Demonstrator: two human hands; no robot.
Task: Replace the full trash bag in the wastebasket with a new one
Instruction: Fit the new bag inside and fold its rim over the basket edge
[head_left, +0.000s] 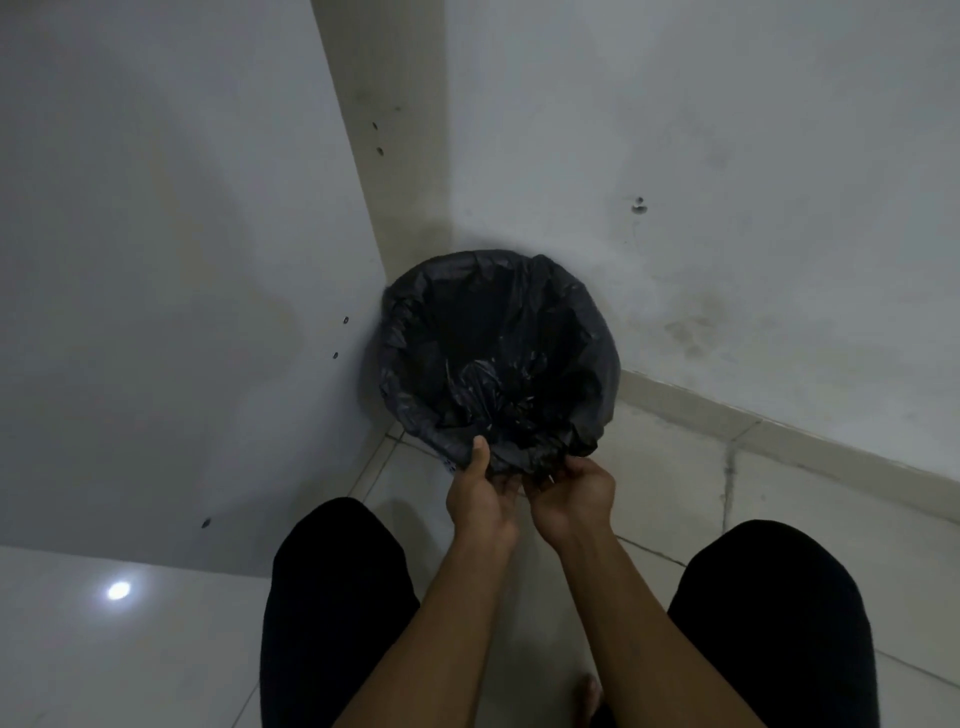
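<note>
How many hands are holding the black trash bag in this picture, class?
2. The left hand grips the near edge of the trash bag, thumb on top; the right hand pinches that edge right beside it. No other hand shows.

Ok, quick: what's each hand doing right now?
Left hand: pinches the near rim of the crinkled black plastic trash bag, thumb on top.
Right hand: fingers curled round the same bag rim.

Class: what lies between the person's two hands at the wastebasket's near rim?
In the head view, only the bunched edge of the black trash bag spans the gap between the left hand and the right hand. Both grip it.
</note>
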